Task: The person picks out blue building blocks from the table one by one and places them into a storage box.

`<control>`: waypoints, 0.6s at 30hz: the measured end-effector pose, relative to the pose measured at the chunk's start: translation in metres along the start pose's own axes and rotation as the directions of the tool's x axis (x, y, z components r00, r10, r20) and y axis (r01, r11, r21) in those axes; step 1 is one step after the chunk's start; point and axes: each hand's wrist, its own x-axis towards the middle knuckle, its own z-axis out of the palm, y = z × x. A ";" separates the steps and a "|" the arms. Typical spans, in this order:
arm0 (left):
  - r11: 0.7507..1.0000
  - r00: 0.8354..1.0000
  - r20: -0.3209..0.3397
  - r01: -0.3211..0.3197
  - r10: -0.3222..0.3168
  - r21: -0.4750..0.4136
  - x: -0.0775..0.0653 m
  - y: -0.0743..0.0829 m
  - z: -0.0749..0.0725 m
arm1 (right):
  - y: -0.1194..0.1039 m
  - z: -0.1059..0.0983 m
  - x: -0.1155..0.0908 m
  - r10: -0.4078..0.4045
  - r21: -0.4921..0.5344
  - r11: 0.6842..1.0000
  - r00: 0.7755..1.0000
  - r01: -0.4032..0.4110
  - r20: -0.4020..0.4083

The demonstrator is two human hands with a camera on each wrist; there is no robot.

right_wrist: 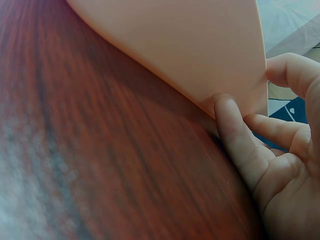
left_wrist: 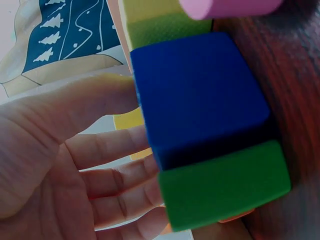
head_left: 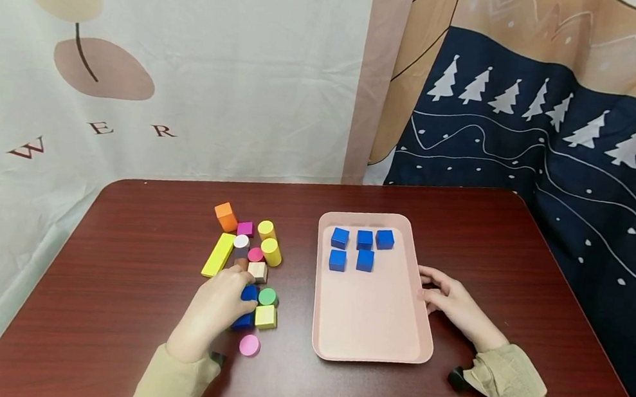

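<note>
My left hand (head_left: 216,304) reaches over the colored blocks, thumb and fingertips on either side of a blue cube (head_left: 250,293). Another blue cube (left_wrist: 200,95) stands just nearer and fills the left wrist view, hiding the fingertips there. A green block (left_wrist: 225,185) lies beside it, by the fingers. On the right, my right hand (head_left: 452,303) grips the edge of a pink tray (head_left: 369,320), its thumb (right_wrist: 227,107) against the tray's outer side. Several blue cubes (head_left: 365,260) sit in two rows at the tray's far end.
Around the left hand stand yellow cylinders (head_left: 271,252), a long yellow block (head_left: 218,255), an orange block (head_left: 226,217), a green cylinder (head_left: 268,297), a pale yellow cube (head_left: 266,316) and a pink cylinder (head_left: 249,345). Curtains hang behind the dark red wooden table (head_left: 109,306).
</note>
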 end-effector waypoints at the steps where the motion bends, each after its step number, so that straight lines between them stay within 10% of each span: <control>1: 1.000 1.000 -0.001 -0.002 0.002 -0.001 0.000 0.000 0.000 | 0.000 0.000 0.000 -0.001 -0.001 1.000 1.000 0.001 -0.001; 18: 1.000 1.000 0.019 0.004 -0.003 -0.021 0.001 0.000 0.001 | -0.004 0.001 -0.001 0.013 -0.003 1.000 1.000 -0.013 -0.006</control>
